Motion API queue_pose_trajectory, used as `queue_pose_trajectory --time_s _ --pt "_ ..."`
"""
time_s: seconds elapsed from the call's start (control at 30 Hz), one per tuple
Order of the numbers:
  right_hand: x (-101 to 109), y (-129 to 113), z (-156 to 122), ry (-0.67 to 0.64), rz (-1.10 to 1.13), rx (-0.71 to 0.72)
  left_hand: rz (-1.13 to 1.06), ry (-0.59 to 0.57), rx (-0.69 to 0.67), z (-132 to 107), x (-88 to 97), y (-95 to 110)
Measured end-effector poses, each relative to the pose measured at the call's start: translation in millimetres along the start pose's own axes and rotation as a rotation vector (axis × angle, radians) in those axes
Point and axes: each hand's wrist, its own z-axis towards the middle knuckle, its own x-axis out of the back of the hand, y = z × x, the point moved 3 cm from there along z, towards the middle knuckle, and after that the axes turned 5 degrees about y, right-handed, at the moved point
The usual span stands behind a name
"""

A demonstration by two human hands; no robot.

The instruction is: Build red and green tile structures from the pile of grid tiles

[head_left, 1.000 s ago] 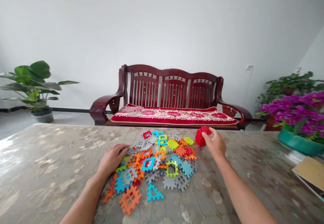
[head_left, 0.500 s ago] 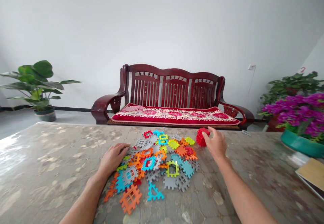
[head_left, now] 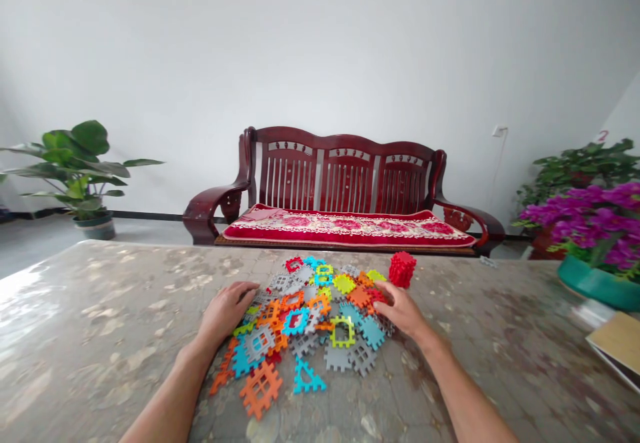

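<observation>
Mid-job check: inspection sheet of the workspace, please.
Surface: marbled table, glossy, glare at left.
Job's things: pile of flat interlocking tiles, many colours; red block stands at its far right corner.
Clutter: papers at the right edge; teal bowl of purple flowers.
Grips: left hand open, flat on the pile's left edge; right hand open, fingertips on tiles at its right side; neither holds anything.
Cables: thin cord hangs from a wall socket, off the table.
Surroundings: wooden bench with red cushion; potted plant on the floor at left.
</observation>
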Motion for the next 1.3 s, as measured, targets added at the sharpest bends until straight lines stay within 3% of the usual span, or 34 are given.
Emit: queue_pose_trajectory --time_s 0.23,0.57,0.97,1.3 --pt "-3 -14 -4 0.002 -0.097 0.038 -0.001 0.010 0.003 -1 2.4 3" --pt "13 -23 -9 0.219 -0.199 0.130 0.027 -0.013 -0.004 -1 3.1 5" --pt "32 21 -14 0.368 0.115 -0.113 -0.008 0.014 -0.008 -1 2.4 3" --pt "48 40 -18 0.252 -0.224 -0.123 -0.035 0.018 0.012 -2 3.9 5"
